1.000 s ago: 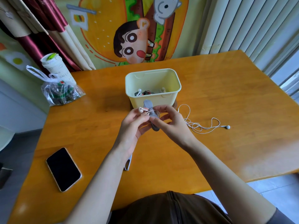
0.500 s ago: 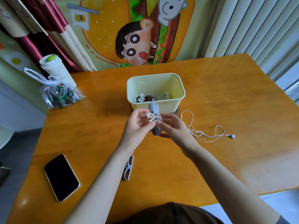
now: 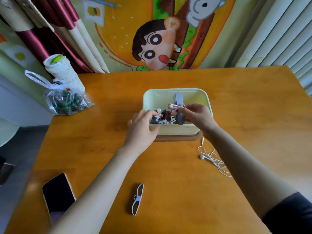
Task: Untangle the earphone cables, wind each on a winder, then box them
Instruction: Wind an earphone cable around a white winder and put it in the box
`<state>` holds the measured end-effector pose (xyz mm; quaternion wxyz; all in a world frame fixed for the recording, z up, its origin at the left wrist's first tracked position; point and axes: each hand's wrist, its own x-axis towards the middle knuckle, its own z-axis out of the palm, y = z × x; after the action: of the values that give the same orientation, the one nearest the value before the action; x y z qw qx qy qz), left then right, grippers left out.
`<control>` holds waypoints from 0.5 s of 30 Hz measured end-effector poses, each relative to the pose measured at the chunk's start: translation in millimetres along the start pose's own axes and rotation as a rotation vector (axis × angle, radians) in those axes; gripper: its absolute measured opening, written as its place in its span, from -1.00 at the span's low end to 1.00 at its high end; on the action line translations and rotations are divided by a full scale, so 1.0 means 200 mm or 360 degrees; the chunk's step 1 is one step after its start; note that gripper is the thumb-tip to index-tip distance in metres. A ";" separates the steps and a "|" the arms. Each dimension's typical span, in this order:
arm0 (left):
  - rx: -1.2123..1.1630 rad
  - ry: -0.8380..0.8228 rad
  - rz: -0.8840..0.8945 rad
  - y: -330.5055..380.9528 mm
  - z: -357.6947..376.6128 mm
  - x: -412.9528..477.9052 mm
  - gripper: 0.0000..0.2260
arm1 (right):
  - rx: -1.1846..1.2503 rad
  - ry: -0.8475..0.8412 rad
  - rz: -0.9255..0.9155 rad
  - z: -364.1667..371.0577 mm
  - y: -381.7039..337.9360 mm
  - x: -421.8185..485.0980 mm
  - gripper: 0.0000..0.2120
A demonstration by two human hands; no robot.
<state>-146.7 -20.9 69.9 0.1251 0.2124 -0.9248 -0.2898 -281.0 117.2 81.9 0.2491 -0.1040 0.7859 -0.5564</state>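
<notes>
Orange table (image 3: 244,115), L to R: left hand (image 3: 143,125) grips near-left rim of box (image 3: 173,90), prob. steadying it. Right hand (image 3: 197,115) pinches wound grey winder (image 3: 178,99), held just inside box over other bits. Boxing step, I'd say; next needs a low release, then white winder (image 3: 137,199) + loose earphone (image 3: 211,157).

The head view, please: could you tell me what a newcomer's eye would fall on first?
At the table's centre, the right hand holds a grey winder wrapped in white cable over the pale yellow box, whose near left corner the left hand grips. By the box's near right corner a loose white earphone lies tangled on the orange table. A bright cartoon hanging fills the wall behind.
</notes>
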 end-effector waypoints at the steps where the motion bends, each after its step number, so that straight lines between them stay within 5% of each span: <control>1: 0.0135 -0.0012 -0.0005 -0.04 0.02 0.02 -0.72 | -0.0093 0.0011 0.0018 0.01 0.01 0.07 -0.94; 5: 0.0307 -0.0050 0.0022 -0.15 0.08 0.06 -0.77 | -0.0401 -0.0135 0.0172 0.12 0.04 0.29 -0.93; 10: 0.0171 -0.0048 0.0103 -0.21 0.11 0.06 -0.90 | -0.0784 -0.0324 0.0373 0.25 0.13 0.49 -0.66; 15: 0.0144 -0.0027 0.0112 -0.23 0.12 0.08 -0.90 | -0.1078 -0.0623 0.0512 0.30 0.14 0.52 -0.76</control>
<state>-154.7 -52.0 25.0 0.1177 0.1825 -0.9449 -0.2450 -337.4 32.4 11.8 0.4291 -0.1598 0.8684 -0.1904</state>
